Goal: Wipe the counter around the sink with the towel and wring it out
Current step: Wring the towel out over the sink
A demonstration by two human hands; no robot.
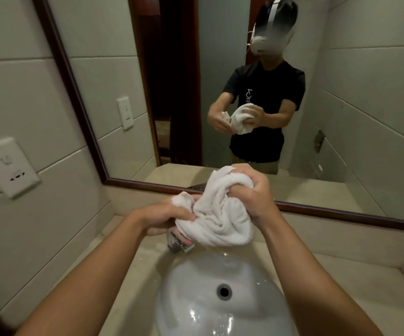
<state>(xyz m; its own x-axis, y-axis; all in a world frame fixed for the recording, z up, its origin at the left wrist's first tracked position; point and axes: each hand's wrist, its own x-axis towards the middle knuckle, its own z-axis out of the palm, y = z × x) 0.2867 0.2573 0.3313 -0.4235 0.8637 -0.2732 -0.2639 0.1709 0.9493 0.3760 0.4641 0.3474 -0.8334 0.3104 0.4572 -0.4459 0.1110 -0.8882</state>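
A bunched white towel (pixel 220 214) hangs in the air above the back of the white sink (pixel 188 282). My left hand (pixel 162 214) grips its left end, fingers curled round the cloth. My right hand (pixel 254 192) grips the upper right part of the towel in a fist, held a little higher than the left. The towel's folds look twisted between the two hands. The beige stone counter (pixel 356 287) surrounds the sink and looks wet near the tap.
A chrome tap (pixel 179 243) stands just below the towel, partly hidden by it. A wood-framed mirror (pixel 147 185) runs along the back, reflecting a person. A wall socket plate (pixel 9 166) sits on the tiled left wall.
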